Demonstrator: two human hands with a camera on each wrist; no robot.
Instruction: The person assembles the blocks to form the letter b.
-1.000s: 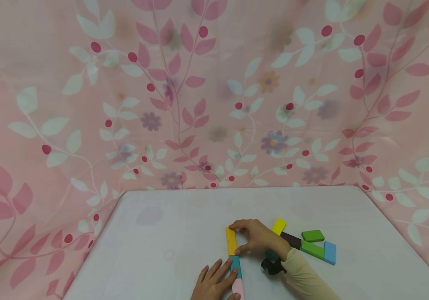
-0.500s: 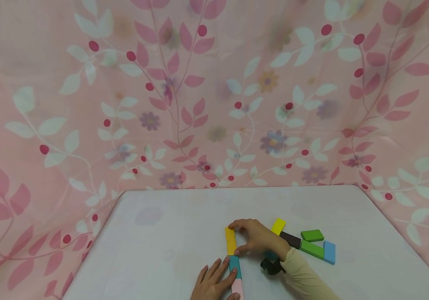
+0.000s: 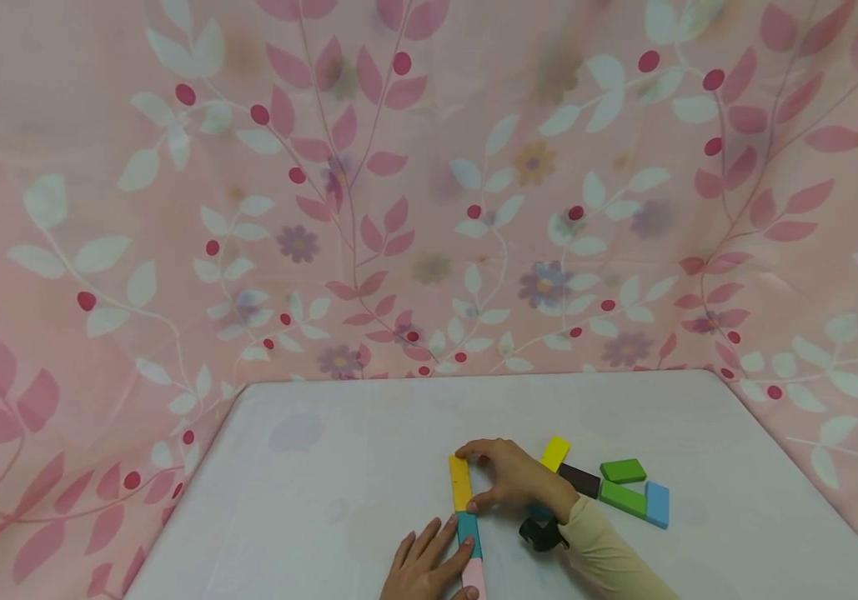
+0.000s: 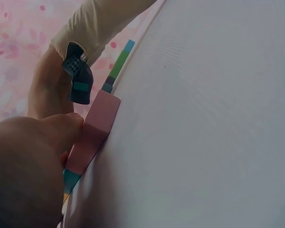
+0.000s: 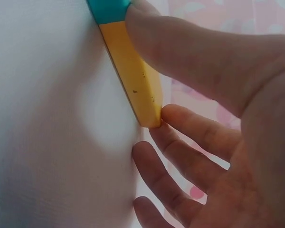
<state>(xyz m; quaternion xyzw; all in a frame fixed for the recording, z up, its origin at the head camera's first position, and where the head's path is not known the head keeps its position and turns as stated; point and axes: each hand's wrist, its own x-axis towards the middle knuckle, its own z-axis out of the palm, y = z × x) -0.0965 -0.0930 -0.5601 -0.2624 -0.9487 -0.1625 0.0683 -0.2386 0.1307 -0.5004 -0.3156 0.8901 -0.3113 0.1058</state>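
A straight row of wooden blocks runs away from me in the head view: a pink block (image 3: 474,575), a teal block (image 3: 469,533) and a yellow-orange block (image 3: 460,483) at the far end. My right hand (image 3: 514,479) spans the yellow-orange block, its thumb at the teal joint and its index finger at the far end; the other fingers spread beyond it in the right wrist view. My left hand (image 3: 429,562) lies with extended fingers along the row, one finger over the teal block. In the left wrist view its thumb touches the pink block (image 4: 92,130).
Right of the row lie a bright yellow block (image 3: 556,452), a dark block (image 3: 579,481), two green blocks (image 3: 623,471) and a light blue block (image 3: 657,504). A teal piece is partly hidden under my right wrist, near the black wrist camera (image 3: 541,533). Floral cloth hangs behind the white table (image 3: 338,467).
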